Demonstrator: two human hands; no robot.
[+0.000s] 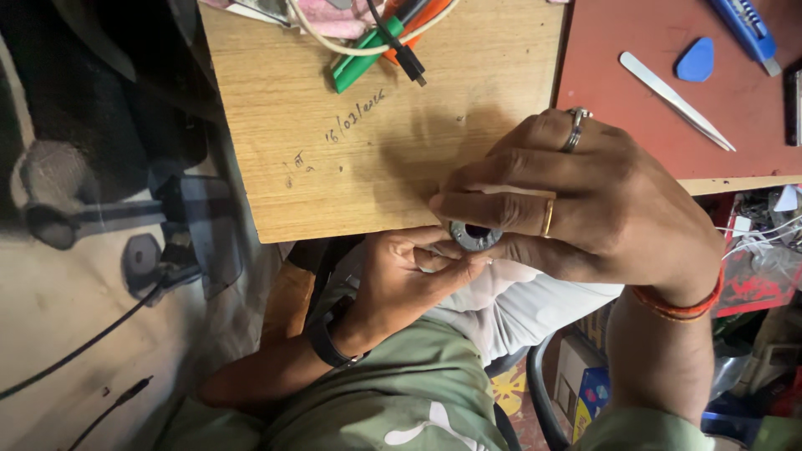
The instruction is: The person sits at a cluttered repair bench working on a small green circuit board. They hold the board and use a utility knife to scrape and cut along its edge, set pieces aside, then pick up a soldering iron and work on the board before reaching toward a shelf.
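Both hands meet at the near edge of a wooden board (359, 150). My right hand (585, 200), with two rings and an orange thread bracelet, curls its fingers over a small dark round ring-shaped part (475, 236). My left hand (401, 280), with a black wristband, comes up from below and pinches at the same part with its fingertips. Most of the part is hidden under the fingers.
On the board's far edge lie a green marker (363, 58), an orange tool and a black cable plug (409, 63). A red mat (668, 134) to the right holds metal tweezers (677, 100), a blue pick (696, 60) and a blue knife (746, 29). Cables trail at left.
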